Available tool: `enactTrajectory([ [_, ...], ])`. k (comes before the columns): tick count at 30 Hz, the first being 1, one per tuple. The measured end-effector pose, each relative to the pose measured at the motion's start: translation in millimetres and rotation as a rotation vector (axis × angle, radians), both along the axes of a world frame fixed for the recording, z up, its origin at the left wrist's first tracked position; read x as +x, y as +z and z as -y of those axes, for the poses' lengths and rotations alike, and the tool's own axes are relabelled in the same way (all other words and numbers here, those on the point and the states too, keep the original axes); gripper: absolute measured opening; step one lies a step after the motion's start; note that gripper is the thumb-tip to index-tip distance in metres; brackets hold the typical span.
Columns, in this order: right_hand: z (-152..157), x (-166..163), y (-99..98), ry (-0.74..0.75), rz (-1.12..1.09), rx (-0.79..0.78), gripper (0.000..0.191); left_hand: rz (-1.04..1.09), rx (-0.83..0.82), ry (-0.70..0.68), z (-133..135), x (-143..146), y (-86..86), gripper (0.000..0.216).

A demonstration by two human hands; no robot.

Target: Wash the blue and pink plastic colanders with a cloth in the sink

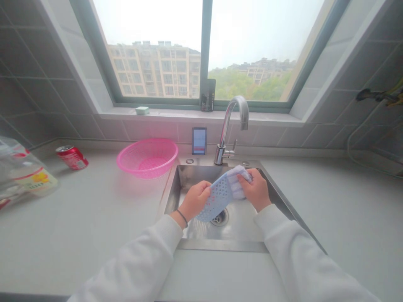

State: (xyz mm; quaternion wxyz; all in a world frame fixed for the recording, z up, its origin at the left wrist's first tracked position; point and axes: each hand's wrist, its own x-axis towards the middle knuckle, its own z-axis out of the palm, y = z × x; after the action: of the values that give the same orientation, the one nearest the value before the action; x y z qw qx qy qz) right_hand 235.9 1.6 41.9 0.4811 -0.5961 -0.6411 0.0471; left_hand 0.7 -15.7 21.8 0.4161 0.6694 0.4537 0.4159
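Note:
Over the steel sink [220, 245], my left hand [195, 197] is closed on the rim of a light blue basket [217, 201] with a pattern of small holes. The basket is tilted, and part of it is hidden behind my fingers. My right hand [256, 189] grips a pale white-lilac cloth [236, 180], which is pressed against the right end of the basket. Below the basket, the drain [220, 218] shows partly. The chrome faucet [224, 138] stands behind the sink, and no water is seen coming from it.
A pink plastic basket [147, 172] stands left of the sink. Farther left lie a red can [72, 158] on its side and a clear plastic bottle or bag with a label [34, 178]. A phone-like screen [199, 141] leans on the back wall. A small pale green block [142, 110] is on the windowsill.

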Motion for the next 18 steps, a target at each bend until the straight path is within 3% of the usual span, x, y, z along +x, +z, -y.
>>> enactTrajectory([
  [5, 22, -29, 4.2, 0.307, 0.058, 0.014, 0.027, -0.104, 0.031, 0.039, -5, 1, -5.2, 0.031],
  [7, 23, -31, 4.1, 0.359, 0.071, 0.006, 0.026, -0.133, 0.039, 0.036, -5, 0, -5.4, 0.038],
  [9, 17, -24, 3.6, 0.304, 0.040, 0.001, 0.026, -0.155, 0.034, 0.024, -4, -1, -4.2, 0.040],
  [14, 0, 0, 3.9, 0.005, -0.064, 0.032, 0.030, -0.172, 0.045, 0.004, -1, 0, 0.2, 0.039],
  [16, 6, -5, 5.2, 0.035, -0.068, 0.033, 0.030, -0.183, 0.060, 0.011, -1, 0, 0.4, 0.037],
  [18, 16, -18, 6.7, 0.160, -0.046, 0.022, 0.028, -0.200, 0.074, 0.031, -3, -1, -0.3, 0.037],
])
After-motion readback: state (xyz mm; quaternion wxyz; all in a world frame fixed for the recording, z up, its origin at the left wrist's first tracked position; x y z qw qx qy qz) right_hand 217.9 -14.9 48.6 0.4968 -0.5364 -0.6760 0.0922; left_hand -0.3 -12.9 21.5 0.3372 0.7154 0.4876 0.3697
